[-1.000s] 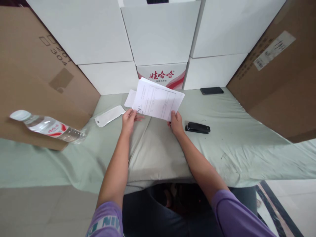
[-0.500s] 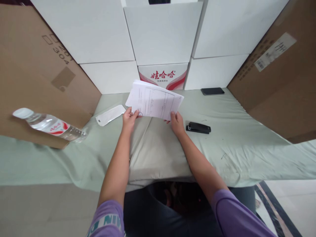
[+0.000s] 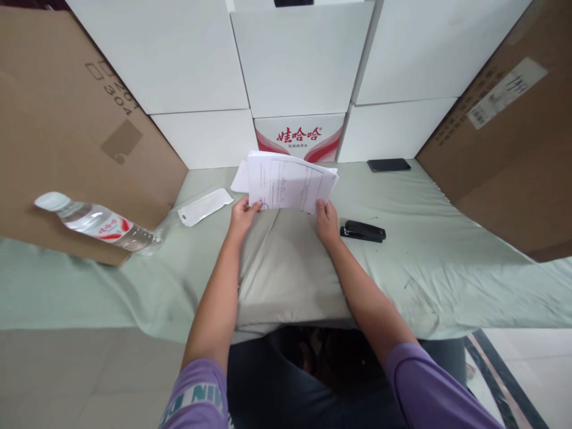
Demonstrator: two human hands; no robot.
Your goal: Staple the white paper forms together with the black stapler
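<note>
Two hands are engaged on one stack of printed sheets [image 3: 288, 186], which is held just above the pale green tabletop [image 3: 424, 250], in front of the red-and-white printed carton [image 3: 298, 136]. The lower left corner of the stack is pinched by the fingers of the left hand [image 3: 243, 215], thumb on the printed face; the lower right corner is pinched in the same manner by the right hand [image 3: 328, 217].

Progress is judged as follows. The sheets have been gathered and are largely squared: the near edge appears nearly level, while one sheet is seen protruding at the left and the right edges remain slightly fanned. Final alignment is therefore judged incomplete. The black stapler [image 3: 363, 231] lies on the tabletop just right of the right hand and is not touched, so no fastening is in hand.

Compared with the earlier frames, the stack has been rotated from a marked tilt to a nearly square attitude, and the fanning of the sheets has been reduced. Both hands have been kept at the same corners.

A water bottle [image 3: 100, 223], a white pouch [image 3: 205, 207] and a dark phone [image 3: 388, 165] lie apart on the tabletop.
</note>
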